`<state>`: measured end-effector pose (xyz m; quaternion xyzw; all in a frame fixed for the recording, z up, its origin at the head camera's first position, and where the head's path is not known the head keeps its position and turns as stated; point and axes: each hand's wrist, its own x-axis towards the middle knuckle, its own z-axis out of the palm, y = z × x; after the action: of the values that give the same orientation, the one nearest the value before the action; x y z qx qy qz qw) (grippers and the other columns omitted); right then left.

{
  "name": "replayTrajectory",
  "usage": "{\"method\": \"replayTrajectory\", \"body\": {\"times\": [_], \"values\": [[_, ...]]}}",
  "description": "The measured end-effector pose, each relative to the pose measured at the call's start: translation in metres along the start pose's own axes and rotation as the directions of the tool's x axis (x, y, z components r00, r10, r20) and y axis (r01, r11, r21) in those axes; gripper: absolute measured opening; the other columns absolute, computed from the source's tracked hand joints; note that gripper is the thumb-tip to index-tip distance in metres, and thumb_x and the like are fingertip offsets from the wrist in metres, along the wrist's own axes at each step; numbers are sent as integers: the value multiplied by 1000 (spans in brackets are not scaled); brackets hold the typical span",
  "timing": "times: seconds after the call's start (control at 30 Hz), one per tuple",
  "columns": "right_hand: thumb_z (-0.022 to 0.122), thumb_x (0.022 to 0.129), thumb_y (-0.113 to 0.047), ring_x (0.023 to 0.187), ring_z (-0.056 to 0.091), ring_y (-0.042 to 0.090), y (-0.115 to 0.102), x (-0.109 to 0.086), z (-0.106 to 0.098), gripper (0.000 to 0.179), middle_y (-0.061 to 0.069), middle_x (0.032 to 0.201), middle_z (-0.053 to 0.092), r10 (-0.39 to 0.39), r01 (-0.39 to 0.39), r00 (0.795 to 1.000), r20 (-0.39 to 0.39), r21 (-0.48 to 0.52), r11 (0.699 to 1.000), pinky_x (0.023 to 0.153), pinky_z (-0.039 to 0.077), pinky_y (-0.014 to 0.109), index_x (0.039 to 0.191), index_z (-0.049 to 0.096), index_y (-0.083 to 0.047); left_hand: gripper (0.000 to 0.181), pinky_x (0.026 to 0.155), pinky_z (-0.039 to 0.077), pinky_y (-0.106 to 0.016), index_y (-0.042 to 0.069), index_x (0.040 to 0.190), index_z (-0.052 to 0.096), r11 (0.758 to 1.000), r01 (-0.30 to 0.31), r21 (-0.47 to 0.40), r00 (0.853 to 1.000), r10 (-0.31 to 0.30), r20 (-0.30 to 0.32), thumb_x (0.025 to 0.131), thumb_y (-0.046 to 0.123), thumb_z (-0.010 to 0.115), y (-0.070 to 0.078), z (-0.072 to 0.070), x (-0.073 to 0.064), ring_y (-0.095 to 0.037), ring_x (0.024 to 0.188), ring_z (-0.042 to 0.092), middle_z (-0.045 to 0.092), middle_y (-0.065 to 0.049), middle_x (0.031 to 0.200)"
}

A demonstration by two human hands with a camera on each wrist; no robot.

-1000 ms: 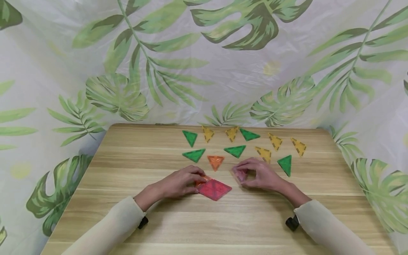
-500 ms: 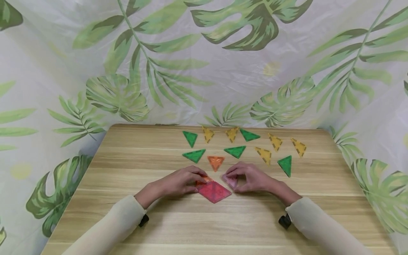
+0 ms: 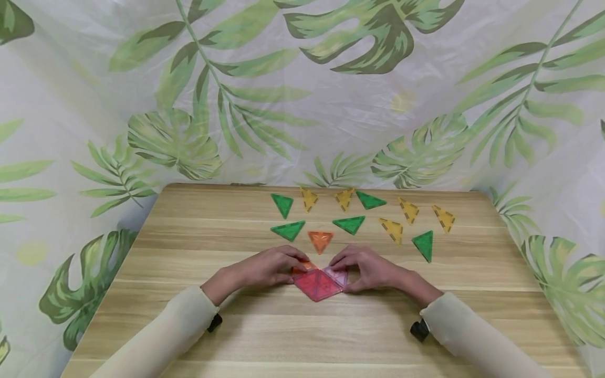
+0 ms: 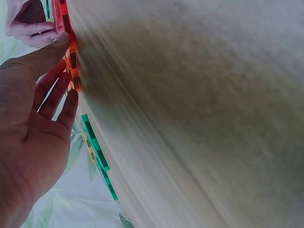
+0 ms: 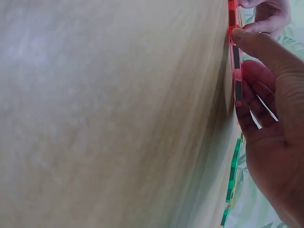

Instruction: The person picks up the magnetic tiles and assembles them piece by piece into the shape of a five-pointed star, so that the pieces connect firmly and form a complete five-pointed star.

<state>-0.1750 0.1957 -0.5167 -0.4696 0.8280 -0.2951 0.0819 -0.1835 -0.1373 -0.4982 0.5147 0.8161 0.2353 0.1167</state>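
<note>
Two red triangular magnetic tiles (image 3: 317,286) lie edge to edge on the table as a diamond. My left hand (image 3: 269,268) pinches an orange triangular tile (image 3: 309,265) against their upper left side, thumb in front and fingers behind. Opposite, a pink triangular tile (image 3: 337,276) sits against the diamond's upper right side, held between the thumb and fingers of my right hand (image 3: 371,269). In the left wrist view the orange tile's edge (image 4: 73,61) shows beside the fingertips; the right wrist view has the pink tile's edge (image 5: 238,71) at the thumb. Fingers partly cover both tiles.
A loose orange triangle (image 3: 320,241) lies just beyond the hands. Several green triangles (image 3: 349,224) and several yellow triangles (image 3: 391,230) are scattered toward the back of the wooden table (image 3: 212,336). Leaf-patterned cloth (image 3: 264,131) hangs behind the table.
My right hand has moved left with the pink tile, bringing it against the red diamond. The red tiles have shifted slightly. My left hand stays nearly still on the orange tile.
</note>
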Motion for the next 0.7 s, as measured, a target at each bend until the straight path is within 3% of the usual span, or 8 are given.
{"method": "replayTrajectory", "body": {"times": [0.33, 0.57, 0.7], "values": [[94, 82, -33, 120, 64, 15, -5, -3, 7, 48, -1, 127, 73, 14, -14, 1000, -25, 8, 1000, 101, 56, 38, 121, 80, -10, 31, 114, 49, -45, 6, 130, 75, 1000, 21, 10, 999, -21, 25, 98, 4, 74, 1, -1, 2, -27, 139, 57, 64, -11, 145], [93, 83, -36, 120, 65, 15, -14, -3, 8, 47, 0, 126, 73, 31, -31, 999, -22, 25, 999, 101, 56, 38, 120, 80, -9, 26, 110, 51, -46, 6, 123, 77, 996, 61, 58, 997, -58, -51, 97, 7, 77, 7, 3, -2, -30, 133, 56, 63, -15, 141], [90, 87, -33, 122, 65, 20, -11, 4, 4, 48, 4, 128, 73, 109, -109, 989, -96, 7, 994, 105, 55, 43, 124, 77, -6, 29, 108, 52, -44, 5, 123, 77, 993, 103, 59, 993, -99, -70, 96, 16, 80, 11, 5, -2, -29, 131, 57, 62, -16, 140]]}}
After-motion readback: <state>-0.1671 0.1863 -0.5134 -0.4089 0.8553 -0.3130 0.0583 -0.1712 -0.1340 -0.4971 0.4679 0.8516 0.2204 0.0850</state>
